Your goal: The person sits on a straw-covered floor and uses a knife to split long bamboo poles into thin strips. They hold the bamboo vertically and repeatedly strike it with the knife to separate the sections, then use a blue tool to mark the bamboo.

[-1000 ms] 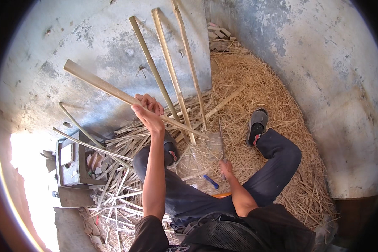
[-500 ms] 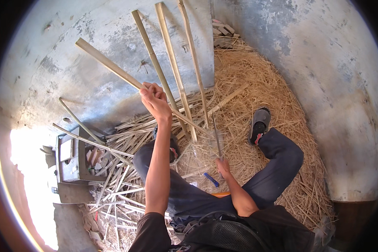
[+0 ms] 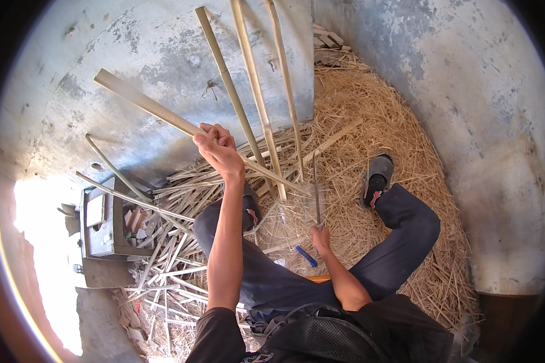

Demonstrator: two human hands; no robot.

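Note:
My left hand [image 3: 220,150] is closed around a long split bamboo strip [image 3: 145,104], held at a slant. The strip's upper end reaches toward the wall at the left, and its lower end comes down close to a long narrow knife blade [image 3: 317,196]. Between my knees, my right hand [image 3: 321,239] grips the knife's handle, with the blade pointing away from me. Whether blade and strip touch, I cannot tell. Just left of my right hand, a small blue tool [image 3: 306,256] lies on the ground among the shavings.
Three bamboo poles [image 3: 257,103] lean on the weathered wall [image 3: 145,48] ahead. Cut strips [image 3: 181,187] pile up at the left, beside a grey box [image 3: 103,227] holding scraps. Straw-like shavings [image 3: 399,133] cover the floor to the right. My shoes [image 3: 376,178] stand either side.
The bamboo strip's upper end has swung left and down with my left hand, which shifted slightly left. The knife is more upright, and my right hand stays nearly in place.

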